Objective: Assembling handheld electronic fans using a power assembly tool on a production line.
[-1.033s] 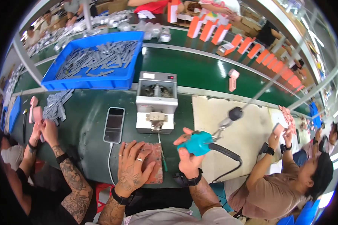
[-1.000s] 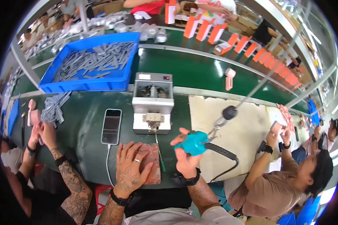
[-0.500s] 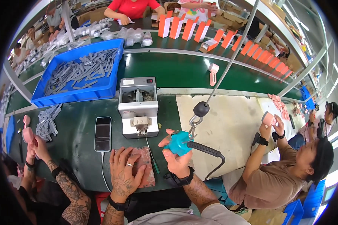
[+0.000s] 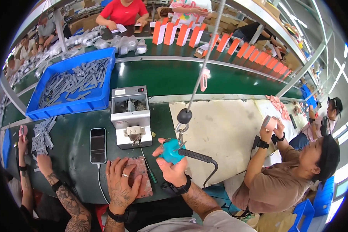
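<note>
The left hand (image 4: 120, 186) lies loose, fingers spread on the reddish pad (image 4: 144, 188), gripping nothing I can see; the grey-white machine (image 4: 132, 121) sits just beyond. Next comes a thin green-handled tool (image 4: 153, 176) beside the pad, then the teal hanging tool (image 4: 171, 151), firmly wrapped by the right hand (image 4: 175, 172). I'd call this a ready stage; the next move probably calls for steady aim and a lifted left hand.
</note>
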Demonstrator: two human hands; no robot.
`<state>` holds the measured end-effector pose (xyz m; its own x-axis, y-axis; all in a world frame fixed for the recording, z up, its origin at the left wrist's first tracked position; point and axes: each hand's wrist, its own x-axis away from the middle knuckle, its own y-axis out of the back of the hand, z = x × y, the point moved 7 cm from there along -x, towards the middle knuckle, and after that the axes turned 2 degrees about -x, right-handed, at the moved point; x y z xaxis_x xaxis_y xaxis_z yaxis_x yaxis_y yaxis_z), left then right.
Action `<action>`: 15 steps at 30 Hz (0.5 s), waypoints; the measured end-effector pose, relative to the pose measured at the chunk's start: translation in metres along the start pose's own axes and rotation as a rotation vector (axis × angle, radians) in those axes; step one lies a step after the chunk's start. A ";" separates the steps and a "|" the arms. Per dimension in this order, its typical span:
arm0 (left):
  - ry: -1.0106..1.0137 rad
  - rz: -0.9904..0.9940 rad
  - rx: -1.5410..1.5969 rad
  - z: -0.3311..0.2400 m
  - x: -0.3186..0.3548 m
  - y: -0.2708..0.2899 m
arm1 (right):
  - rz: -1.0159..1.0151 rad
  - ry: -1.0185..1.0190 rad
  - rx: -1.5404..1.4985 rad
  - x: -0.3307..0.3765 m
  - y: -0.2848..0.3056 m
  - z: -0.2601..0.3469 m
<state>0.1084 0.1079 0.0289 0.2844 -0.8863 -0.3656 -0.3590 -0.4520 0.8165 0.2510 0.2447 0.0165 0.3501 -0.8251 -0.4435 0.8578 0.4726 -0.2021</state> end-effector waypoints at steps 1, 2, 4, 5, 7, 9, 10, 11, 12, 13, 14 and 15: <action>0.003 -0.004 -0.003 -0.001 0.000 0.001 | -0.005 0.002 -0.002 0.000 0.001 0.000; 0.007 -0.008 -0.006 -0.001 0.000 0.001 | 0.006 0.010 0.011 0.000 0.001 -0.002; 0.007 -0.002 -0.010 -0.002 0.000 0.002 | 0.014 0.018 0.023 0.000 0.003 -0.004; 0.011 0.001 -0.013 -0.002 -0.001 0.002 | 0.022 0.034 0.047 0.000 0.004 -0.004; 0.009 0.002 -0.016 -0.002 -0.001 0.000 | 0.030 0.049 0.069 0.000 0.004 -0.004; 0.009 0.002 -0.020 -0.002 -0.001 0.001 | 0.034 0.055 0.073 0.000 0.003 -0.004; 0.010 0.002 -0.021 -0.002 -0.001 0.001 | 0.032 0.055 0.073 0.000 0.004 -0.004; 0.011 0.002 -0.022 -0.003 -0.001 0.001 | 0.036 0.071 0.063 0.000 0.003 -0.004; 0.011 0.003 -0.023 -0.003 -0.001 0.002 | 0.040 0.087 0.053 0.000 0.003 -0.002; 0.012 0.006 -0.025 -0.003 -0.001 0.002 | 0.039 0.086 0.053 0.000 0.003 -0.002; 0.014 0.008 -0.026 -0.003 -0.001 0.002 | 0.044 0.076 0.053 0.000 0.003 -0.002; 0.014 0.009 -0.027 -0.003 -0.001 0.001 | 0.050 0.066 0.052 0.000 0.002 -0.002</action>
<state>0.1103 0.1089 0.0316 0.2937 -0.8887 -0.3520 -0.3374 -0.4409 0.8317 0.2524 0.2462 0.0146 0.3685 -0.7781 -0.5087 0.8590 0.4942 -0.1335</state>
